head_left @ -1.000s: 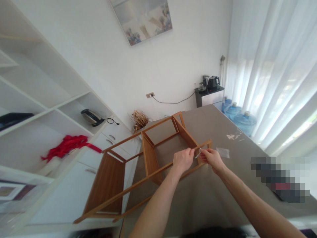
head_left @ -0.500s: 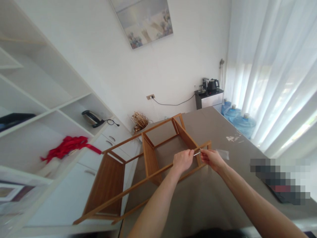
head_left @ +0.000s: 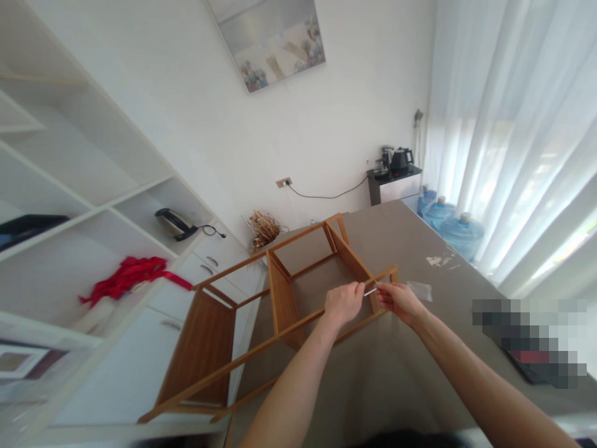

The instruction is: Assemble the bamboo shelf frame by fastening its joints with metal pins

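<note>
A brown wooden shelf rack [head_left: 280, 298] lies on its side across the grey table [head_left: 401, 367], its far end sticking out past the table's left edge. My left hand [head_left: 344, 303] is closed over the rack's upper front rail. My right hand [head_left: 398, 299] pinches a small silver metal tool [head_left: 370, 290], maybe a hex key, which points at the rail joint between the two hands. A small clear plastic bag [head_left: 419, 289] lies on the table just right of my right hand.
White open shelving [head_left: 69, 205] fills the left, holding a red cloth [head_left: 125, 275] and a kettle [head_left: 173, 222]. Blue water bottles [head_left: 459, 230] stand by the white curtains. A small cabinet [head_left: 394, 182] with a black kettle is at the far wall.
My right hand has turned the metal tool from tilted upward to nearly level against the rail. My left hand stays on the rail. The view shifted slightly.
</note>
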Demonstrator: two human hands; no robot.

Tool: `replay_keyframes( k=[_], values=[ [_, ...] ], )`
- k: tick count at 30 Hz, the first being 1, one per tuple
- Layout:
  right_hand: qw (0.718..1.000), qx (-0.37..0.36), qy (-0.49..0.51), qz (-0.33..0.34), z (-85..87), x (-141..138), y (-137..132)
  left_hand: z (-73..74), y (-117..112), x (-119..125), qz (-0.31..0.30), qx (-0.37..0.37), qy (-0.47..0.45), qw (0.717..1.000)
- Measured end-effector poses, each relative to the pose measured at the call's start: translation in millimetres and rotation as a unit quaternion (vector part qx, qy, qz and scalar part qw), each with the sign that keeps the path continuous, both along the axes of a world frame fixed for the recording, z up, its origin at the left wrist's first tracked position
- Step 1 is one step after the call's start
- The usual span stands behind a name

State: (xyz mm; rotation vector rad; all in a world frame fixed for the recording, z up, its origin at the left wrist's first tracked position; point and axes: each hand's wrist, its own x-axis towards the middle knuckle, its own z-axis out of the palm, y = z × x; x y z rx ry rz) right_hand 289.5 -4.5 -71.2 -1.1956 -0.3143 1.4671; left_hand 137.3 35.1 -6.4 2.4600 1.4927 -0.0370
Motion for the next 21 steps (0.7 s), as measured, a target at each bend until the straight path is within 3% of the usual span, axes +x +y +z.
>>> replay_keyframes(
  k=[13, 17, 21],
  values=[
    [0.999, 0.0, 0.048, 0.014, -2.9, -1, 1, -6.7, 3, -1, -0.005, 0.001, -0.035, 0.999],
    [0.998, 0.003, 0.061, 0.012, -3.7, -1, 1, -0.8, 4, 0, -0.011, 0.017, -0.078, 0.997],
    [0.998, 0.005, 0.057, 0.012, -4.2, -1, 2, 2.3, -10, -5, 0.018, 0.084, -0.177, 0.98]
  ],
)
